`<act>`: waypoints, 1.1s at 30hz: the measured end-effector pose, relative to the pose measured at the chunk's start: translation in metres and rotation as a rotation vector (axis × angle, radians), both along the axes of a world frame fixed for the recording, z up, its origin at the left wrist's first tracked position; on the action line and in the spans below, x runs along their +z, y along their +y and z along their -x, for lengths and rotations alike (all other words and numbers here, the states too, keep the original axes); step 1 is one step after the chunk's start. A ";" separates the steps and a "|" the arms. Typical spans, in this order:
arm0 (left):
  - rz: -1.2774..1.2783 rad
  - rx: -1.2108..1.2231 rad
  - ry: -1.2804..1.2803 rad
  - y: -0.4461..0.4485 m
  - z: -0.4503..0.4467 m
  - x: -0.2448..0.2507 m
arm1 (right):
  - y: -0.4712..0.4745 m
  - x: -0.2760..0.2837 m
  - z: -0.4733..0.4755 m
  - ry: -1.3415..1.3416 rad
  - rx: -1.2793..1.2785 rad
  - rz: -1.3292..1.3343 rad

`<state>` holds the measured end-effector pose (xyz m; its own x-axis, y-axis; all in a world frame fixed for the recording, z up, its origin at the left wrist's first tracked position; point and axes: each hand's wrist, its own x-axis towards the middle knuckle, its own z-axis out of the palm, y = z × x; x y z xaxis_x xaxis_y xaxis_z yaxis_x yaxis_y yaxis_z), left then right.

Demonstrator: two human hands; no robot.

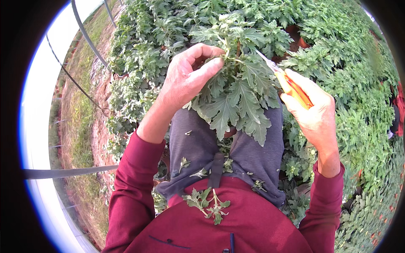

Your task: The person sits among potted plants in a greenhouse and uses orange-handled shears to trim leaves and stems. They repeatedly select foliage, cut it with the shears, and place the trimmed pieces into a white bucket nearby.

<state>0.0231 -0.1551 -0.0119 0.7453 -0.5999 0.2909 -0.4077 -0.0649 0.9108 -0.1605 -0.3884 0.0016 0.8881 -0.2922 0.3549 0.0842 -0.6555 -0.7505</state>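
Between my knees stands a leafy plant with lobed green leaves [242, 98], probably a chrysanthemum. My left hand [193, 71] pinches its upper stem [226, 47] between thumb and fingertips. On the right, my right hand [311, 104] is closed around orange-handled snips [292, 88]. Their narrow metal blades point up and left, with the tips among the leaves right of the stem. Whether the blades touch a shoot cannot be made out. A thin brown stake or stem [238, 52] rises beside the green stem.
Cut sprigs [215, 204] lie on my shirt, and smaller leaf pieces [184, 163] on my trousers. Dense potted plants [335, 63] crowd in ahead and to the right. Metal hoops [85, 34] arch along the left beside a grassy strip [79, 132]. Part of a person in red [399, 106] shows at far right.
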 end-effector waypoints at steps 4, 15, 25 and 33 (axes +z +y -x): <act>0.015 -0.019 0.129 0.003 -0.006 0.001 | -0.002 0.001 0.008 0.097 0.015 -0.044; 0.108 -0.128 0.322 0.001 -0.008 0.004 | 0.001 0.003 0.010 0.156 0.040 -0.060; -0.009 -0.316 0.469 0.011 -0.027 0.008 | 0.009 -0.011 0.024 0.283 0.020 -0.283; -0.171 -0.232 0.383 0.011 -0.023 0.022 | 0.009 -0.012 0.027 0.217 -0.034 -0.339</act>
